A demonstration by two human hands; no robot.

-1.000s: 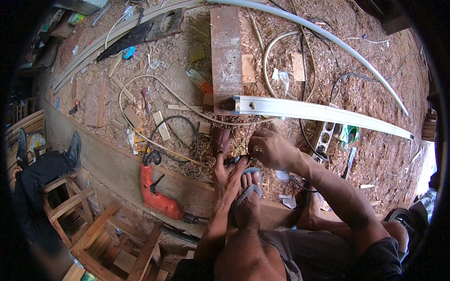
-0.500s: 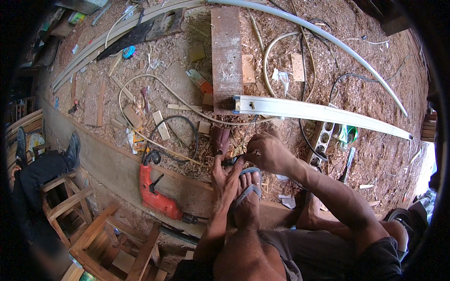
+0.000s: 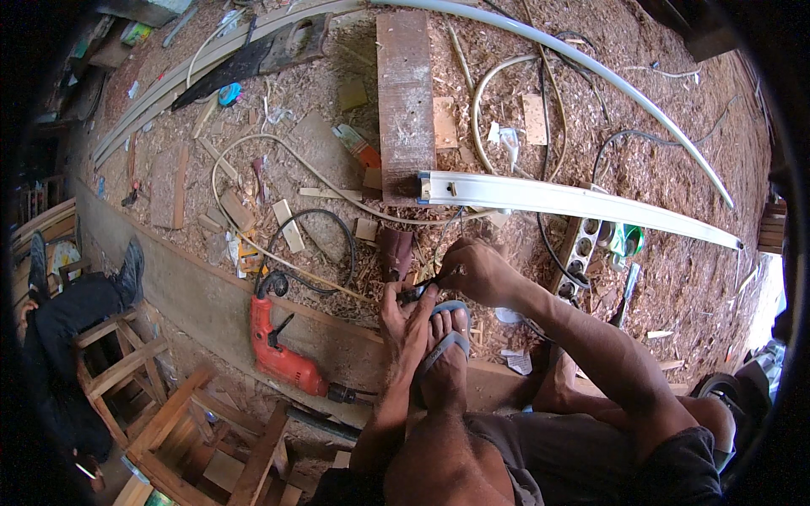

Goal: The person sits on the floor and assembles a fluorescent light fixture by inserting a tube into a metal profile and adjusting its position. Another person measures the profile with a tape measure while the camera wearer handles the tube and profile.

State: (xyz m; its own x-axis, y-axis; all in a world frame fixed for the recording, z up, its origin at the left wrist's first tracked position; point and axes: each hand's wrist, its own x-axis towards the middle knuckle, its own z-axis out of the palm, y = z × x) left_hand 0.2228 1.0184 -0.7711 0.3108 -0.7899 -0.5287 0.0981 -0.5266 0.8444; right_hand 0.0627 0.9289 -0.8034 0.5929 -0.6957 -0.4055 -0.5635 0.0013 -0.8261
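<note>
My left hand (image 3: 400, 319) is closed round a small dark piece (image 3: 411, 294), held just above my sandalled foot (image 3: 445, 346). Beside it, my right hand (image 3: 479, 271) is pinched closed, its fingertips meeting a thin black strip (image 3: 433, 281) that reaches toward the left hand. What exactly the right fingers grip is partly hidden. A thin dark wire runs down toward my hands from near the end of a long white channel-shaped bar (image 3: 540, 196). A dark red-brown piece (image 3: 395, 252) lies just beyond my left hand.
A red power drill (image 3: 281, 350) lies left of my knee, by a wooden board edge. A wide plank (image 3: 407, 101), a handsaw (image 3: 278, 52), looping cables and a socket strip (image 3: 578, 253) lie among wood shavings. Wooden frames (image 3: 211, 438) and another person's legs (image 3: 80, 299) are at left.
My right hand has shifted slightly left, with the black strip now showing at its fingertips. My left hand stays nearly in place. A thin white stick now shows near the person at lower left.
</note>
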